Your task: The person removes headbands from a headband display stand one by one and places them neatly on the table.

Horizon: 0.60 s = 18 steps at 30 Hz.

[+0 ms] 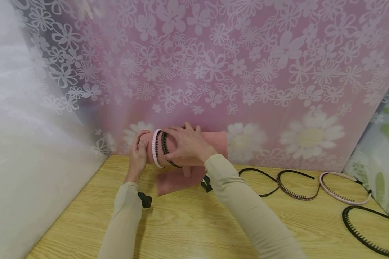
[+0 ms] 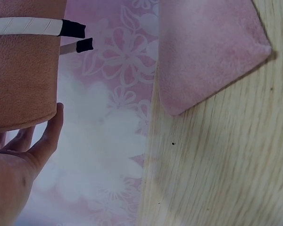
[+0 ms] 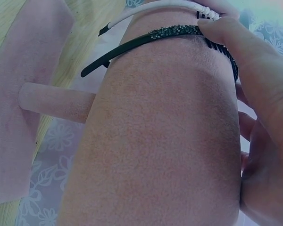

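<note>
Left hand (image 1: pixel 138 153) is gripping the pink roll (image 3: pixel 165 117) by its end; right hand (image 1: pixel 189 144), curled, is holding the dark headband (image 3: pixel 179 31) around it, near a white headband (image 1: pixel 154 147). Right sleeve (image 1: pixel 246 205) is partly hiding the base (image 1: pixel 175 181); only the head view is showing four loose headbands (image 1: pixel 299 196).

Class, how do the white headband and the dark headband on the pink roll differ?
The white headband has a wrapped-looking band; the dark headband carries glittery stones.
The white headband sits nearer the left hand; the right hand touches the dark headband.
The white headband's tips are black against its pale band; the dark headband is dark to its tips.
Both fit around the pink roll and have comb teeth.
</note>
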Motion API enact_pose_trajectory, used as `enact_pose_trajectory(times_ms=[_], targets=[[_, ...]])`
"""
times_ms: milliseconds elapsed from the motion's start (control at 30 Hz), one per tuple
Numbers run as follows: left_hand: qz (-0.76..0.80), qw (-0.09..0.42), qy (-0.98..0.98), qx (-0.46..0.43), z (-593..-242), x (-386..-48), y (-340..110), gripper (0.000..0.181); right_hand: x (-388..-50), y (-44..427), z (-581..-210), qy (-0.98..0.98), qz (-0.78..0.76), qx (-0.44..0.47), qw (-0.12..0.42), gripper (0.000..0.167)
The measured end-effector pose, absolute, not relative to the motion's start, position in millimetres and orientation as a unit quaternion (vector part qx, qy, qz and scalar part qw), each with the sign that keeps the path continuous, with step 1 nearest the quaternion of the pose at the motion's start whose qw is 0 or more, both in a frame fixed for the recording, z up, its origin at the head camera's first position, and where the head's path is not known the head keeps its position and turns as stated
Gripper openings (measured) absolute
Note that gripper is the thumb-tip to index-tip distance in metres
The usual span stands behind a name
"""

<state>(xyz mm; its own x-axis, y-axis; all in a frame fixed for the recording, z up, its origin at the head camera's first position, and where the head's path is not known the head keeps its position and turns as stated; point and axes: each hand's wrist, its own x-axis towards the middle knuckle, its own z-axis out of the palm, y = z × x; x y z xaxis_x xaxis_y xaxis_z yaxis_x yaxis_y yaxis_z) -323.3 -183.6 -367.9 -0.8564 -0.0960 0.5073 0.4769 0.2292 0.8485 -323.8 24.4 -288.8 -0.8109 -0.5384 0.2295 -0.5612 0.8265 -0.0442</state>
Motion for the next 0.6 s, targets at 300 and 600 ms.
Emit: enact_pose_trajectory(times_ms=[300,600], targets=[[-0.608,0.237,-0.749,-0.12,-368.6,-324.5,-184.5,0.038,-320.9,24.6,-288.0,-0.95,0.061,0.288,0.105,0.087],[-0.6,0.24,-0.755,-0.114,-367.6,-322.7,-183.2,0.039,-316.3,31.0,-285.2,-0.952,0.066,0.282,0.098,0.083]])
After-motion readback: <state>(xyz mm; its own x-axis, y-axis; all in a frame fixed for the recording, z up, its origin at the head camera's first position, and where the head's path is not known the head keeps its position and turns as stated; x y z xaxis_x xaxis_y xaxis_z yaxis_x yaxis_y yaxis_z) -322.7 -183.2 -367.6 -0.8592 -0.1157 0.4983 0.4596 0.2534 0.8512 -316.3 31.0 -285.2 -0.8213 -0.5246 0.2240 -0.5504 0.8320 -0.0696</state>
